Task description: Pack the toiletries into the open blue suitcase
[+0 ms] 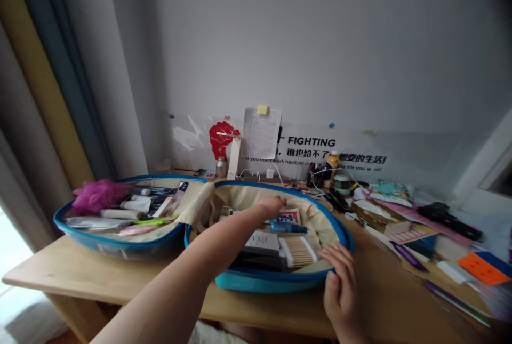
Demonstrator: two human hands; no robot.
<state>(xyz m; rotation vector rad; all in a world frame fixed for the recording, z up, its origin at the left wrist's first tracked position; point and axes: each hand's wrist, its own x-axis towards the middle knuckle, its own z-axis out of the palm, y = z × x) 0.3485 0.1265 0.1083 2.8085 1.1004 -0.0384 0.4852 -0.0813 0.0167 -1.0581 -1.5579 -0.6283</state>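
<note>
Left of my left hand (273, 205), a pink puff (99, 196) is lying in the case (276, 283). That hand is hanging over the right half (I can't tell its closure or hold), a blue bottle (288, 228) lying near it; my right hand (341, 282) is resting half-open on the case's rim.

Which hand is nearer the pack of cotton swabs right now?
Right. The right hand is at the rim of the blue case, just beside the cotton swabs; the left hand is farther off, past them toward the case's far side.
</note>
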